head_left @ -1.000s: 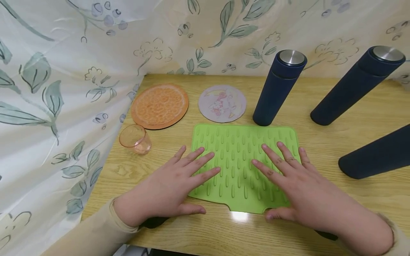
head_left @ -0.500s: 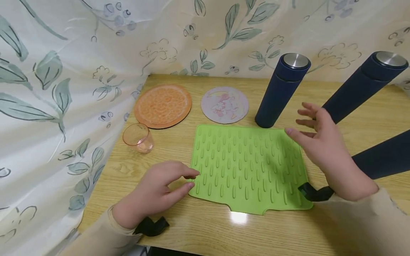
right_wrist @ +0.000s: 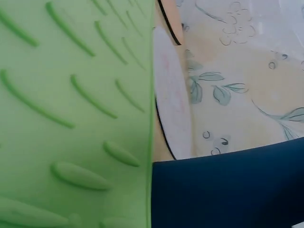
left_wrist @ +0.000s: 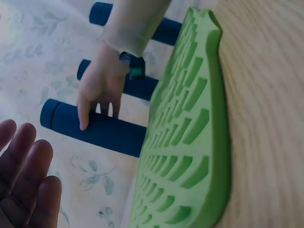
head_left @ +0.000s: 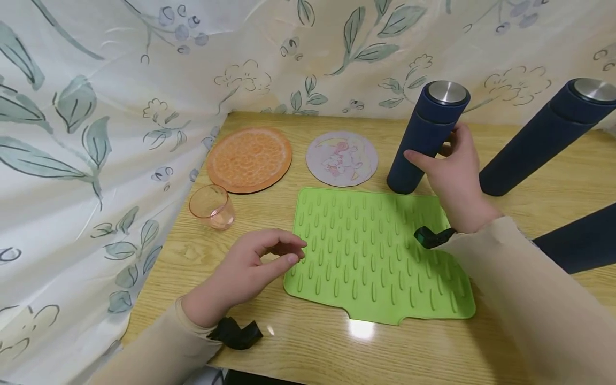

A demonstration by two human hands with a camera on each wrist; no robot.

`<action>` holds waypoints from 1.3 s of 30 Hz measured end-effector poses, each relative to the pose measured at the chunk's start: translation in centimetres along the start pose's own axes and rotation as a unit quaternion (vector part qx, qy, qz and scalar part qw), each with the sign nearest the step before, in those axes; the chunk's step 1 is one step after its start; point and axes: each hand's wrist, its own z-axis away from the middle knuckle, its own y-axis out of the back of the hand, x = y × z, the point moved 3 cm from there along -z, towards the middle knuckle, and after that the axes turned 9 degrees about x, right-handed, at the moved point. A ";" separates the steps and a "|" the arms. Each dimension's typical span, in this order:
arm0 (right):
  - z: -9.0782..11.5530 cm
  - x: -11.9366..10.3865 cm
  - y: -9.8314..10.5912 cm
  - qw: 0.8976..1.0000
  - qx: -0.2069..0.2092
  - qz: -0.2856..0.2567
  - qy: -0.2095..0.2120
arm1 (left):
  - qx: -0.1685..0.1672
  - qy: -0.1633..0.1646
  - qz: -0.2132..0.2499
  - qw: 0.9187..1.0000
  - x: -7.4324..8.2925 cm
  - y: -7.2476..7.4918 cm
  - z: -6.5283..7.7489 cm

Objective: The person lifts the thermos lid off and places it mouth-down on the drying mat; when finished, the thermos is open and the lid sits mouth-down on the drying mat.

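Observation:
My right hand (head_left: pixel 457 176) is at the nearest dark blue thermos bottle (head_left: pixel 421 139), thumb across its front and fingers passing behind it. This thermos stands upright with a steel-topped lid, just behind the green ridged mat (head_left: pixel 366 256). In the right wrist view the thermos (right_wrist: pixel 228 190) shows beside the mat's edge, with the hand out of sight. My left hand (head_left: pixel 255 262) hovers by the mat's left edge, fingers loosely bent and holding nothing. Its fingers (left_wrist: pixel 40 161) show at the lower left of the left wrist view.
Two more dark blue thermoses, one farther back (head_left: pixel 539 144) and one nearer (head_left: pixel 587 240), stand on the right. An orange round mat (head_left: pixel 250 160), a pale round mat (head_left: pixel 341 159) and a pink-tinted glass (head_left: pixel 212 207) are on the left and middle. Floral cloth (head_left: pixel 192 69) hangs behind.
Both hands have lifted off the green mat. My right hand has moved up and across to the nearest thermos, and my left hand has drawn back to the mat's left edge.

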 end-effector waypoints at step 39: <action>16.7 -2.7 1.8 0.901 -0.243 0.154 0.324 | -0.113 -0.279 -0.007 0.954 9.0 -0.5 -4.0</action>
